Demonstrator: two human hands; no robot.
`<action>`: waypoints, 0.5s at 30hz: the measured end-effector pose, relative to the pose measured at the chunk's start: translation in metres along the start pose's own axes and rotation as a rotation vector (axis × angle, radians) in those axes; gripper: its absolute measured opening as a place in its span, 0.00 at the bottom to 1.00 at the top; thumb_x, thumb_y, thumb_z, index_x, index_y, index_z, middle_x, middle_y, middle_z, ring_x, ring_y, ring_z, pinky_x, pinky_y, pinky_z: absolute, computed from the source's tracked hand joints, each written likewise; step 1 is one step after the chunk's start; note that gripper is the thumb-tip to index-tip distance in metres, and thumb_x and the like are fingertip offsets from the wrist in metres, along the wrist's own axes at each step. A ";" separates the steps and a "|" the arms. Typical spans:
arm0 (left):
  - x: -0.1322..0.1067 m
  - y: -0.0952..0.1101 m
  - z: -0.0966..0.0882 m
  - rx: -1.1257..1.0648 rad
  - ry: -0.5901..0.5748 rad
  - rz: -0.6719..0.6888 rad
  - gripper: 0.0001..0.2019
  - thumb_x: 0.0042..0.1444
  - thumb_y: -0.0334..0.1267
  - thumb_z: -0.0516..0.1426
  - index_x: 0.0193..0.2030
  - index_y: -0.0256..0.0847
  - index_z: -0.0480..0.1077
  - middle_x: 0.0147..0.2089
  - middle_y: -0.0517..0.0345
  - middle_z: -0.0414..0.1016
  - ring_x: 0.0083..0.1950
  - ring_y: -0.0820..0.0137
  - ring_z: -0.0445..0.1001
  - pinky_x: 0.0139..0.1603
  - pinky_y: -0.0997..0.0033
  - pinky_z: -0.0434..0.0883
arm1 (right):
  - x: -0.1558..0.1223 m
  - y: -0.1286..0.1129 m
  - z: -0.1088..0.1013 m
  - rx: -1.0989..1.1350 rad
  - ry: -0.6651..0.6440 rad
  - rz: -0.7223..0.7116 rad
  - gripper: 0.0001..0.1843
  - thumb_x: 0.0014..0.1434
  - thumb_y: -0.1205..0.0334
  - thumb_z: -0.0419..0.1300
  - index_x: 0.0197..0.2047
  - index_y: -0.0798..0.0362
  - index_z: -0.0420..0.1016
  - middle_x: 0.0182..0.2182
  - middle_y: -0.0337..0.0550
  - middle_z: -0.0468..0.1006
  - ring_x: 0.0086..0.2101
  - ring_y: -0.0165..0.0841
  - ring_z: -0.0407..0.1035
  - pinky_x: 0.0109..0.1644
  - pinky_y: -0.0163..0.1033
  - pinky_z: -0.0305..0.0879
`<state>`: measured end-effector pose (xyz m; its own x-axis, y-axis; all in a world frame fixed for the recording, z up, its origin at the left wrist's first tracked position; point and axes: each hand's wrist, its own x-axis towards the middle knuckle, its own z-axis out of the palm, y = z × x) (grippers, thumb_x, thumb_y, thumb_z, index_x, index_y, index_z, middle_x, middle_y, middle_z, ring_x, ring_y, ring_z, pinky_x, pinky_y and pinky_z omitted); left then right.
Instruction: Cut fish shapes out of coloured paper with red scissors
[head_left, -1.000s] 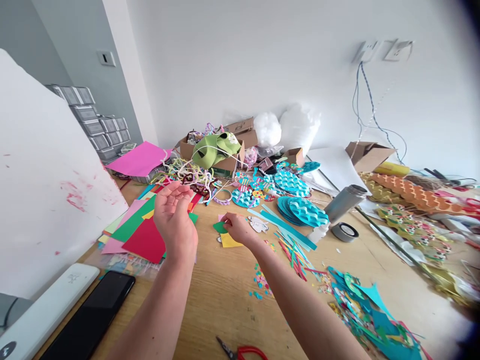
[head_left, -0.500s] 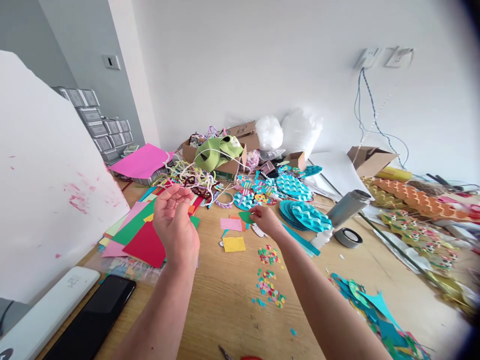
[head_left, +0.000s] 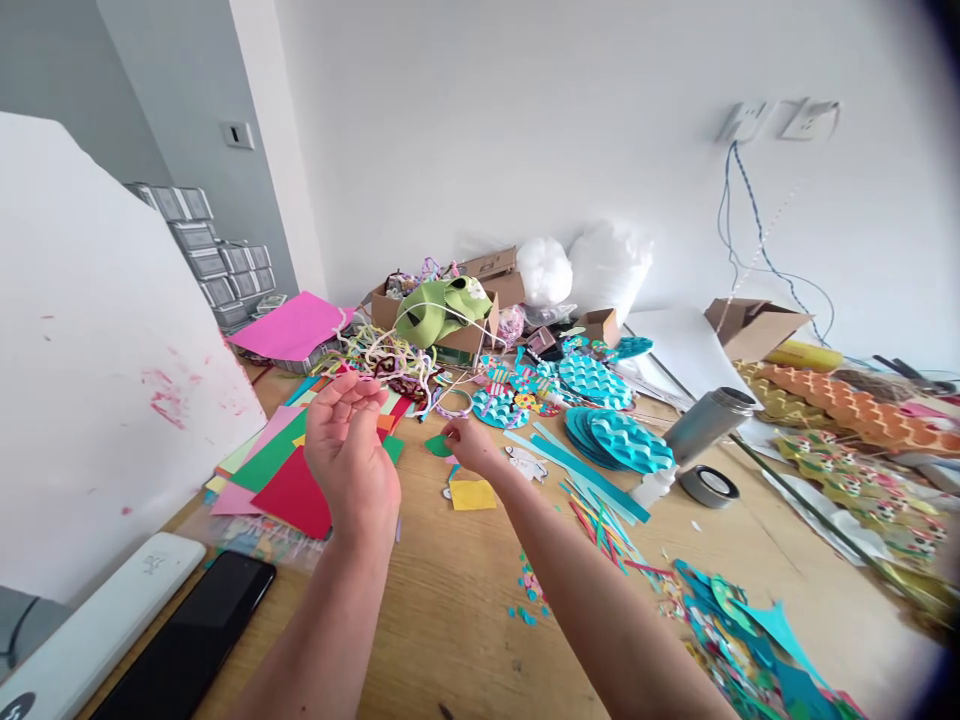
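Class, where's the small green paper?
Left of centre in the head view, the small green paper is in the right hand, beyond the yellow paper.

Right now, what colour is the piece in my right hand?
The piece in your right hand is green, best seen in the head view.

On the counter (head_left: 450, 620), a phone (head_left: 191, 630) lies near left, paper sheets (head_left: 296, 495) beyond it; scraps (head_left: 784, 640) lie near right, a flask (head_left: 705, 425) beyond them, a carton (head_left: 757, 330) far behind.
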<state>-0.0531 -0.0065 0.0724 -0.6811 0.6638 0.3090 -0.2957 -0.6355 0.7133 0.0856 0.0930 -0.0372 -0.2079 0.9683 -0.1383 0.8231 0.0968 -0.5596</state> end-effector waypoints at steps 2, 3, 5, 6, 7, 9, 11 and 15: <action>0.001 0.000 0.000 -0.008 0.005 -0.005 0.13 0.44 0.30 0.59 0.39 0.40 0.69 0.35 0.60 0.72 0.40 0.72 0.73 0.50 0.62 0.72 | 0.009 -0.009 0.009 -0.041 0.001 -0.030 0.16 0.65 0.58 0.59 0.54 0.54 0.70 0.52 0.47 0.74 0.46 0.38 0.72 0.48 0.49 0.72; 0.001 0.001 0.000 -0.018 0.007 -0.007 0.13 0.43 0.30 0.59 0.39 0.40 0.70 0.35 0.59 0.72 0.40 0.72 0.73 0.50 0.62 0.72 | 0.014 -0.012 0.012 -0.063 0.004 -0.045 0.16 0.65 0.58 0.59 0.55 0.54 0.70 0.52 0.47 0.74 0.46 0.39 0.72 0.48 0.49 0.72; 0.002 0.001 -0.001 -0.035 0.019 -0.012 0.13 0.43 0.30 0.60 0.39 0.40 0.70 0.35 0.59 0.72 0.40 0.72 0.73 0.50 0.62 0.72 | 0.021 -0.017 0.018 -0.105 0.013 -0.071 0.16 0.65 0.58 0.59 0.55 0.53 0.70 0.52 0.47 0.74 0.46 0.39 0.72 0.49 0.49 0.72; 0.003 0.001 -0.001 -0.038 0.024 -0.014 0.13 0.43 0.30 0.60 0.39 0.40 0.70 0.35 0.59 0.72 0.40 0.72 0.73 0.50 0.63 0.72 | 0.024 -0.018 0.021 -0.126 0.019 -0.083 0.16 0.65 0.58 0.59 0.55 0.53 0.70 0.52 0.47 0.74 0.47 0.39 0.72 0.49 0.49 0.72; 0.003 0.002 -0.001 -0.035 0.028 -0.016 0.13 0.43 0.30 0.60 0.38 0.40 0.70 0.35 0.59 0.72 0.40 0.72 0.73 0.50 0.62 0.72 | 0.026 -0.020 0.023 -0.148 0.026 -0.094 0.16 0.65 0.58 0.59 0.54 0.53 0.71 0.52 0.47 0.74 0.47 0.39 0.72 0.49 0.49 0.72; 0.004 0.003 -0.002 -0.020 0.028 -0.018 0.12 0.44 0.30 0.60 0.38 0.40 0.70 0.35 0.60 0.72 0.40 0.72 0.73 0.50 0.62 0.72 | 0.029 -0.022 0.026 -0.193 0.046 -0.113 0.16 0.65 0.58 0.59 0.55 0.53 0.70 0.52 0.47 0.74 0.46 0.39 0.72 0.48 0.49 0.72; 0.005 0.005 -0.002 -0.011 0.026 -0.019 0.12 0.44 0.31 0.60 0.39 0.41 0.69 0.35 0.60 0.72 0.40 0.71 0.73 0.51 0.61 0.72 | 0.029 -0.022 0.027 -0.241 0.074 -0.130 0.16 0.65 0.58 0.59 0.55 0.54 0.70 0.52 0.48 0.73 0.46 0.39 0.72 0.49 0.49 0.72; 0.006 0.006 -0.002 -0.044 0.042 -0.030 0.13 0.43 0.30 0.60 0.38 0.40 0.70 0.35 0.60 0.72 0.40 0.72 0.73 0.50 0.62 0.72 | 0.023 -0.015 0.023 -0.341 0.144 -0.144 0.16 0.65 0.58 0.58 0.55 0.54 0.70 0.53 0.48 0.73 0.47 0.39 0.72 0.50 0.50 0.71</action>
<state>-0.0602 -0.0068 0.0777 -0.6990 0.6661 0.2603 -0.3447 -0.6327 0.6935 0.0560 0.1084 -0.0506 -0.2779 0.9592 0.0515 0.9243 0.2817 -0.2577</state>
